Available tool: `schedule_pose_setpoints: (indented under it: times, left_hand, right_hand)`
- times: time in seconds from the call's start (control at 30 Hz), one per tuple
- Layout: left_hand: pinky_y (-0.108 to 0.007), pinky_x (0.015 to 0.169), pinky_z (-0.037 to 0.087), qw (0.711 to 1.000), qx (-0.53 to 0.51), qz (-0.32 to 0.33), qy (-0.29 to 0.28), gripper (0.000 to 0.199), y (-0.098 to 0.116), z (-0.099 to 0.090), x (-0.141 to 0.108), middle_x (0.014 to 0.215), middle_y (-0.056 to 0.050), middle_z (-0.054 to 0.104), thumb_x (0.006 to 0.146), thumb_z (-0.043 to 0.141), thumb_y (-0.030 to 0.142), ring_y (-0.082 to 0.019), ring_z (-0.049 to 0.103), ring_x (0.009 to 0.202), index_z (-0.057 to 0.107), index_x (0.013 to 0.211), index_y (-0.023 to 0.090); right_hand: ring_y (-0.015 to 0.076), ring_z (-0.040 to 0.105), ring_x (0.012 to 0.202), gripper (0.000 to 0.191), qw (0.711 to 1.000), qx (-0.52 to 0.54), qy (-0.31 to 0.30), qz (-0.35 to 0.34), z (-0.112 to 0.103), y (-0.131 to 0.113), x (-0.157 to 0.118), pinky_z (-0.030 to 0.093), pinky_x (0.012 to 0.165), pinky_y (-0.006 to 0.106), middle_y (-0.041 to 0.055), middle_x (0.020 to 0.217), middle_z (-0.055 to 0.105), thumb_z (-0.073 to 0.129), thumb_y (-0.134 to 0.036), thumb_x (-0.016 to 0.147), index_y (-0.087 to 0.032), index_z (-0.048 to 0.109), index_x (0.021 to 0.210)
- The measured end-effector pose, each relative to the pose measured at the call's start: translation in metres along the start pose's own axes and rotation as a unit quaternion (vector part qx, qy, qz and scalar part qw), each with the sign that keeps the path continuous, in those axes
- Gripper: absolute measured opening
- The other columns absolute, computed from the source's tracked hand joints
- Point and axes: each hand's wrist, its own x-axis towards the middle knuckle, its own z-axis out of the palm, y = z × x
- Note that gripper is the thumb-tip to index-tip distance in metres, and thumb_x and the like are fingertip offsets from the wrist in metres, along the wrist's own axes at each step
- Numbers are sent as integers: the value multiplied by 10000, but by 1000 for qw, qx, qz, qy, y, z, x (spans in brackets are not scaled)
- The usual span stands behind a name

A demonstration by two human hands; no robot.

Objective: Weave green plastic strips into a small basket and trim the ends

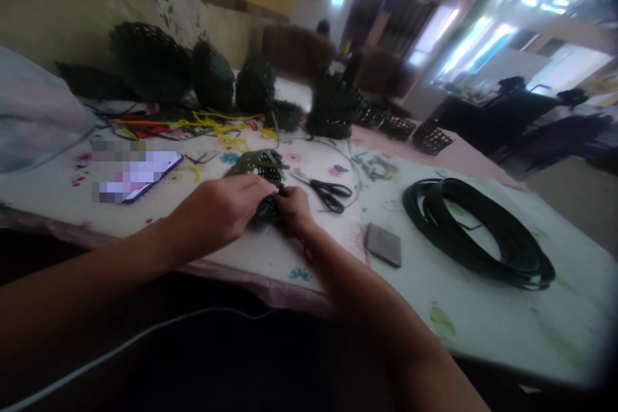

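A small dark green woven basket (263, 164) lies tilted on the flowered tablecloth, with strip ends sticking out of its weave. My left hand (226, 206) is closed, its fingertips pinched at the basket's near edge. From the other side my right hand (294, 206) grips the same edge, thumb and forefinger close to the left fingertips. Whatever thin strip may be between the fingers is hidden. Just right of the hands lie scissors (331, 193) with black handles, blades pointing toward the basket.
A coil of dark strapping (483, 232) lies at the right, with a grey block (383, 244) nearer. At the left are a lit phone (140, 175) and a pale plastic bag (38, 116). Several woven baskets (333, 106) and yellow strips (193, 121) line the back.
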Motion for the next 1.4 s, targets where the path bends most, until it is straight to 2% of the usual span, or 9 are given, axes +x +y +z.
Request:
schedule_pose_setpoints:
  times: [0.2, 0.33, 0.47, 0.67, 0.87, 1.07, 1.17, 1.3, 1.4]
  left_hand:
    - [-353, 768, 555, 960, 112, -53, -251, 417, 25, -17, 13, 1067, -119, 735, 911, 419, 120, -275, 706, 949, 661, 1245, 182]
    - [-381, 953, 511, 959, 67, -39, -272, 416, 33, -11, 6, 1264, -163, 685, 947, 396, 105, -283, 663, 1137, 629, 1291, 128]
    - [-438, 1090, 428, 943, -28, -103, -316, 463, 39, -7, 11, 1435, -196, 595, 1000, 433, 321, -333, 570, 1315, 577, 1385, 109]
    - [-510, 1195, 293, 893, -32, -222, -389, 716, 53, -11, 18, 1651, -261, 173, 997, 395, 407, -393, 247, 1523, 242, 1598, 48]
    - [-572, 1188, 274, 874, -3, -280, -396, 743, 48, -1, 10, 1672, -264, 42, 990, 348, 441, -440, 141, 1535, 206, 1607, 52]
    - [-433, 1186, 328, 927, -65, -273, -250, 559, 42, 18, 25, 1542, -135, 501, 916, 364, 295, -296, 420, 1447, 522, 1435, 160]
    - [-509, 1155, 348, 902, -76, -355, -231, 553, 34, 21, 18, 1517, -187, 511, 866, 449, 369, -362, 436, 1418, 592, 1344, 131]
    - [-426, 1029, 476, 880, -141, -424, -158, 432, 28, 20, 8, 1312, -159, 677, 883, 418, 350, -311, 613, 1213, 685, 1155, 149]
    - [-368, 842, 550, 872, -161, -449, -108, 408, 31, 29, 12, 1154, -126, 746, 876, 439, 319, -276, 688, 1019, 671, 1181, 179]
  right_hand:
    - [118, 474, 625, 219, 998, -43, 29, -20, -1, -9, -9, 270, 562, 241, 28, 668, 655, 585, -205, 844, -100, 766, 778]
    - [130, 501, 634, 228, 997, -67, 36, -30, 0, -13, -14, 282, 571, 249, 69, 732, 717, 576, -198, 855, -99, 776, 809]
    - [151, 542, 675, 255, 994, -85, 41, -47, -1, -15, -20, 298, 593, 261, 103, 833, 759, 546, -216, 895, -117, 782, 890]
    - [175, 595, 726, 274, 991, -107, 39, -77, -4, -19, -28, 322, 628, 273, 119, 907, 777, 529, -260, 947, -135, 773, 952]
    - [214, 652, 817, 302, 988, -111, 48, -94, -2, -22, -33, 348, 655, 280, 164, 1008, 772, 489, -237, 962, -116, 755, 1039]
    - [216, 667, 840, 284, 988, -108, 37, -106, -6, -20, -34, 373, 665, 272, 162, 1007, 774, 501, -215, 958, -115, 761, 1010]
    - [229, 675, 861, 293, 986, -106, 45, -117, -5, -24, -38, 377, 672, 279, 167, 1007, 771, 489, -223, 961, -117, 752, 1032]
    - [239, 680, 871, 295, 985, -96, 57, -133, -2, -27, -43, 381, 674, 288, 175, 1003, 766, 479, -218, 954, -116, 737, 1053]
    - [245, 680, 871, 291, 985, -90, 62, -137, -1, -26, -44, 380, 675, 290, 187, 999, 763, 479, -201, 950, -104, 730, 1060]
